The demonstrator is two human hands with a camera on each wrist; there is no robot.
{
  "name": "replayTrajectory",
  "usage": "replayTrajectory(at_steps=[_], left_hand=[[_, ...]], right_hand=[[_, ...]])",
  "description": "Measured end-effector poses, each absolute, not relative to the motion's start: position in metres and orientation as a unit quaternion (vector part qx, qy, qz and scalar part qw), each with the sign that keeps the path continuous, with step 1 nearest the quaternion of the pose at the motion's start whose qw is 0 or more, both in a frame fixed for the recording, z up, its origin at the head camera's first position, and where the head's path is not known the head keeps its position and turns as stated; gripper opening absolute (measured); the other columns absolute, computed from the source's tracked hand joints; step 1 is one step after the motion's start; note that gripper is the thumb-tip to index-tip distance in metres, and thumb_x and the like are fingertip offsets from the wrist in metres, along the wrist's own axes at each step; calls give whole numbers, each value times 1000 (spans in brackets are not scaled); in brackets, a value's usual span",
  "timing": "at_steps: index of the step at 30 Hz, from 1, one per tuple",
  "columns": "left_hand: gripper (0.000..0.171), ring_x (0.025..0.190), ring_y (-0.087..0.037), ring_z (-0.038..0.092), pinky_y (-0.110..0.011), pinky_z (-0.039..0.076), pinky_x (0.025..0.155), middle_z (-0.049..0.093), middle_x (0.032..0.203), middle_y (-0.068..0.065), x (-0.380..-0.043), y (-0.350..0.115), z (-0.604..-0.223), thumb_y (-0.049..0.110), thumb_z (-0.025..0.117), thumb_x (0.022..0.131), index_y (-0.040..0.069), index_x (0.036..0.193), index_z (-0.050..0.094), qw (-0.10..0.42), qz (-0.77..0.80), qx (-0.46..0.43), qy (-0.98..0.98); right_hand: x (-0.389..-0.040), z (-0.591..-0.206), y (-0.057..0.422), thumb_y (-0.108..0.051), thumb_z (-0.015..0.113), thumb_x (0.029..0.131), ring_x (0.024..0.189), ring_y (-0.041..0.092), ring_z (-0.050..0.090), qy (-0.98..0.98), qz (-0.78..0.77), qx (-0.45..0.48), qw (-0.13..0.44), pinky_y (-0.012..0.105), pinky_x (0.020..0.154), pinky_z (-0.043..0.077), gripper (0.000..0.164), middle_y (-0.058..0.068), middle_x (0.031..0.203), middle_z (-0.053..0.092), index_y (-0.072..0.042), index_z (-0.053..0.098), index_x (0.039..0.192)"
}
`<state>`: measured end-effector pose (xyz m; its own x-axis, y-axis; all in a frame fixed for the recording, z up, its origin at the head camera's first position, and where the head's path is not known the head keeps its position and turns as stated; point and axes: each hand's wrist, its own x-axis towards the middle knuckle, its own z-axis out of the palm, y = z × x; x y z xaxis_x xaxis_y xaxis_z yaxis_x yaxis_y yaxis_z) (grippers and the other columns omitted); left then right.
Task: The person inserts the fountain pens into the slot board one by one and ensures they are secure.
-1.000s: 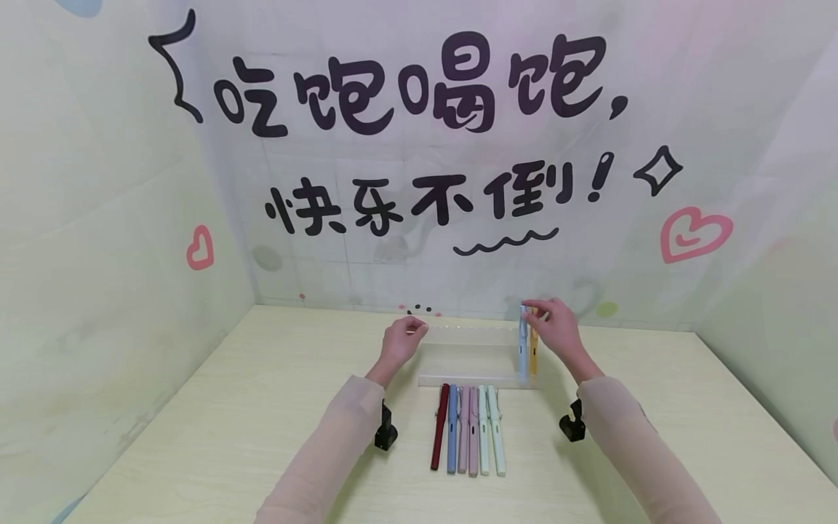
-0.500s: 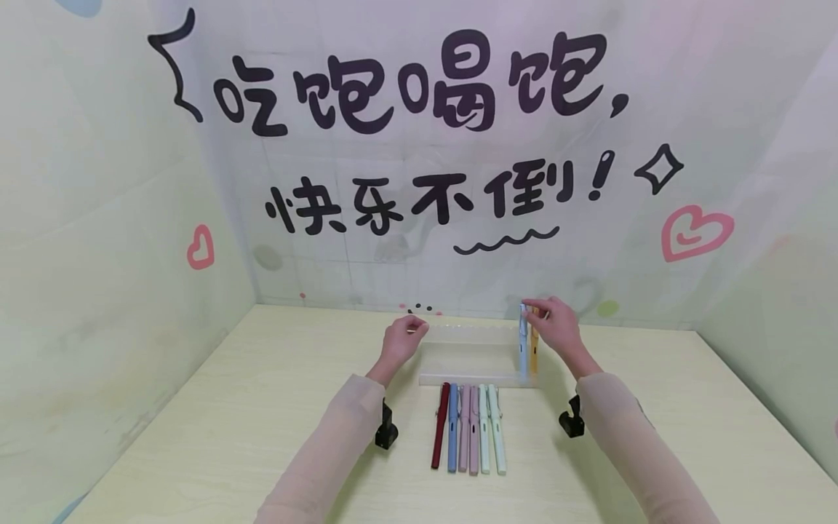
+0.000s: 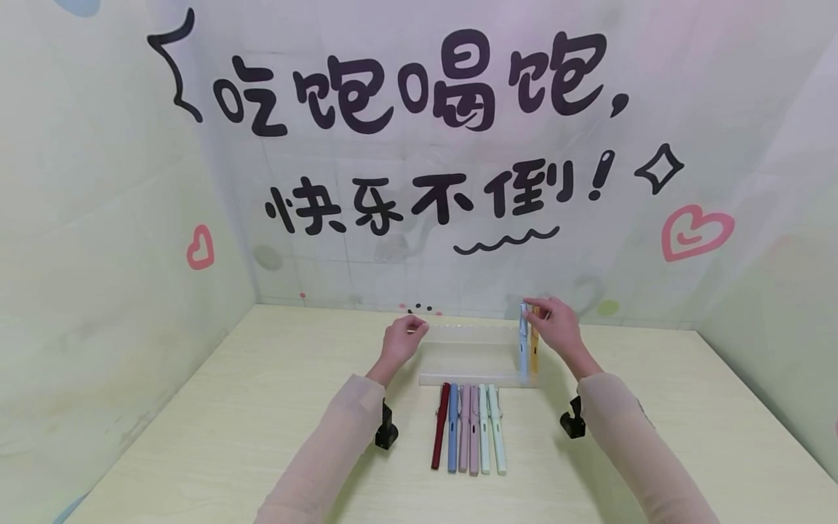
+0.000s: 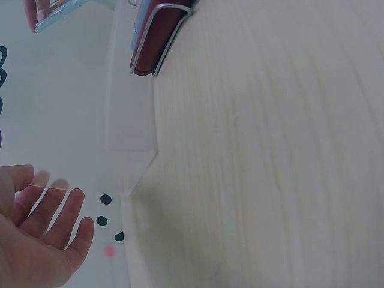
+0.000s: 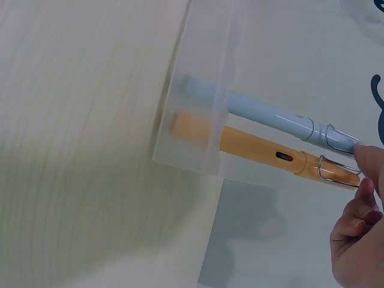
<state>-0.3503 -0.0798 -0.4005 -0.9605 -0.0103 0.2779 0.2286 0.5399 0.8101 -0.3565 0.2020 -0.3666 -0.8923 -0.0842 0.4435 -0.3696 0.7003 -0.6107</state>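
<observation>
A clear pen stand [image 3: 468, 356] with a notched top edge stands at the back of the table. My left hand [image 3: 402, 340] pinches its upper left corner, thumb on one side and fingers behind the clear sheet in the left wrist view. At the stand's right end, a light blue pen [image 5: 270, 115] and an orange pen [image 5: 258, 147] are upright, their lower ends behind the frosted front lip. My right hand [image 3: 555, 326] pinches the light blue pen at its cap end. Its other fingers are close to the orange pen's cap; whether they touch it, I cannot tell.
In front of the stand lies a row of pens: a dark red pen [image 3: 440, 426], a blue pen [image 3: 452, 429], two mauve pens [image 3: 473, 429] and two pale green pens [image 3: 496, 429]. Behind the wooden table [image 3: 229, 437] hangs a printed cloth backdrop [image 3: 366, 276].
</observation>
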Motion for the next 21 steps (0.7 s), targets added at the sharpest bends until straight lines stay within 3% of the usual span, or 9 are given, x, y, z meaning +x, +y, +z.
replayTrajectory(at_steps=[21], left_hand=[[19,89,-24,58,-33,48,76,62,92,-10,-347,-79,-401,17,55,88,1,95,62,130,-476,-61,-868]], right_hand=[[-336,-361,235,-14,59,85,59,14,39,-850,449,119,248,21,48,33,25,8,70,47,2,62,103]])
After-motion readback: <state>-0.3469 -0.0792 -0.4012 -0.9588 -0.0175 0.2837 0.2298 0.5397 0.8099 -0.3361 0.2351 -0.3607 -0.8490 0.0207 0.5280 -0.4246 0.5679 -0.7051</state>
